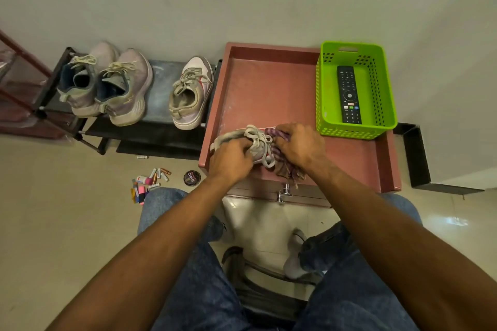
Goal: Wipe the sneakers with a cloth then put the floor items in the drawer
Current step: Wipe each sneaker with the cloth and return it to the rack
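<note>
Hands meet over a worn grey-white lace-up sneaker lying on the reddish-brown tray-like surface with raised edges: the left hand curls round the shoe's heel side, fingers pressed near the loose pale laces, while the right hand clutches a bunched checked pink-and-grey cloth against the toe end, the cloth's tail spilling toward the person past the wrist. Just beyond the right hand, touching distance to its outer side, sits a bright green perforated plastic basket with a black remote control lying flat inside it. Beyond the left hand and out to its side, a single matching grey-white sneaker and a pair of lilac-grey running shoes stand on a low black shoe rack. Nearer the person than that rack, outward of the left forearm, a small scatter of batteries and colourful little items lies on the beige tiled floor beside a round black polish tin.
</note>
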